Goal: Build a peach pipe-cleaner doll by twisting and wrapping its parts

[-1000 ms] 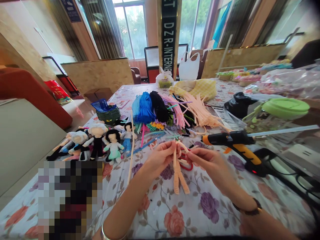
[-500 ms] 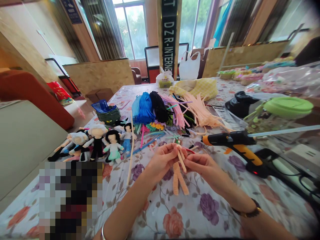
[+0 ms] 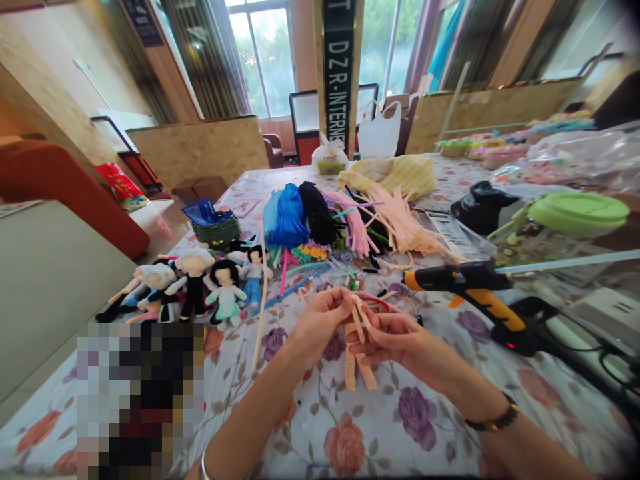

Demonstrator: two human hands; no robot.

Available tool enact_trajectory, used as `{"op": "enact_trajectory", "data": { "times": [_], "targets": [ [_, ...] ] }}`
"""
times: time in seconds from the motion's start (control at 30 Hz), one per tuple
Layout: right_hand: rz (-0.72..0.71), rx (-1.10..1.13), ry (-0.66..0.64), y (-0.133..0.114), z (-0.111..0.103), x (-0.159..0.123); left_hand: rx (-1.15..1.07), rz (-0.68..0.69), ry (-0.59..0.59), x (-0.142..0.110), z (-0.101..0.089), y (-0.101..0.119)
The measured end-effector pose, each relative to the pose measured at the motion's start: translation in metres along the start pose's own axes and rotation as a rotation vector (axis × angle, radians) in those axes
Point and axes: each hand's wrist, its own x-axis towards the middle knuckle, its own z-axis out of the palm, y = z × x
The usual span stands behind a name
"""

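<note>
My left hand (image 3: 327,319) pinches the top of a folded peach pipe cleaner (image 3: 358,321), whose two ends hang downward. The fingers of my right hand (image 3: 395,339) close on one of those ends from the right. Just below lies a peach doll body part (image 3: 351,373) made of wound pipe cleaner, with two leg-like strips; my right fingers partly cover it. Behind my hands a red-handled tool (image 3: 376,303) rests on the table, mostly hidden. Finished pipe-cleaner dolls (image 3: 194,283) lie to the left.
A glue gun (image 3: 465,280) with a lit red light stands at the right. Bundles of coloured pipe cleaners (image 3: 290,213) lie ahead, near a green basket (image 3: 217,230). One long pale pipe cleaner (image 3: 261,307) lies left of my hands. A green-lidded jar (image 3: 575,217) stands far right.
My right hand has shifted slightly left and its fingers now reach across in front of the wound peach part. The two ends of the held pipe cleaner are spread further apart.
</note>
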Motion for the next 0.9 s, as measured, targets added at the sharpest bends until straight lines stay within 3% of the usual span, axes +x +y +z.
{"op": "enact_trajectory", "data": {
  "times": [0.23, 0.43, 0.67, 0.9],
  "targets": [
    [0.025, 0.105, -0.045, 0.001, -0.002, 0.000, -0.043, 0.022, -0.011, 0.000, 0.002, -0.003],
    [-0.046, 0.024, 0.037, 0.003, -0.003, 0.002, 0.219, 0.097, 0.129, 0.001, -0.002, 0.000],
    [-0.017, -0.082, 0.064, 0.000, 0.000, 0.001, 0.496, 0.170, 0.140, -0.002, -0.008, 0.010],
    [-0.091, 0.003, 0.196, -0.004, -0.001, 0.002, 0.389, 0.200, 0.370, -0.002, -0.006, 0.003]
  ]
}}
